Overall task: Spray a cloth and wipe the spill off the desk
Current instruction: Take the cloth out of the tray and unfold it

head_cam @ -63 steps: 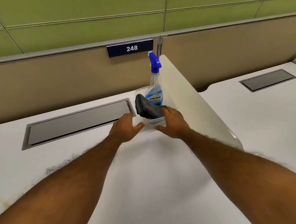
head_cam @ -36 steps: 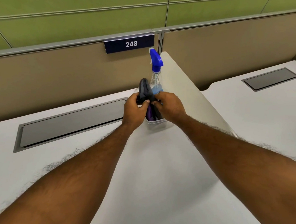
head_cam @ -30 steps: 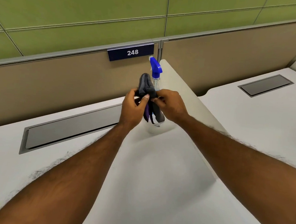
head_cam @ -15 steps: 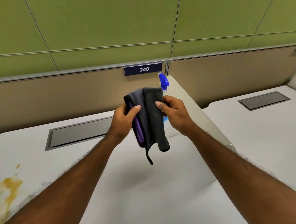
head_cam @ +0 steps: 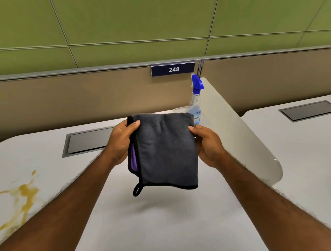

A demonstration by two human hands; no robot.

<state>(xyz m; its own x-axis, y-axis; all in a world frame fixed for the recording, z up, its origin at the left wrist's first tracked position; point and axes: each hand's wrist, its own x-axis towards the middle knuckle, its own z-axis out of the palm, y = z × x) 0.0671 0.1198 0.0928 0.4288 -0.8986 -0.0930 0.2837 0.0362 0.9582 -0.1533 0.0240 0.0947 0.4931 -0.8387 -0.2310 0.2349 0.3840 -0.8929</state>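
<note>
I hold the cloth up over the middle of the worktop, clear of the surface. My left hand pinches its top left corner, thumb in front, other fingers behind. My right hand pinches the top right edge the same way. The cloth hangs folded, grey out, purple inside, loop at the bottom. The bottle stands at the back edge just behind the cloth, untouched. The spill sits wet near the left edge, well apart from the cloth. Cloth in hand: done. Left to do: spraying and wiping.
</note>
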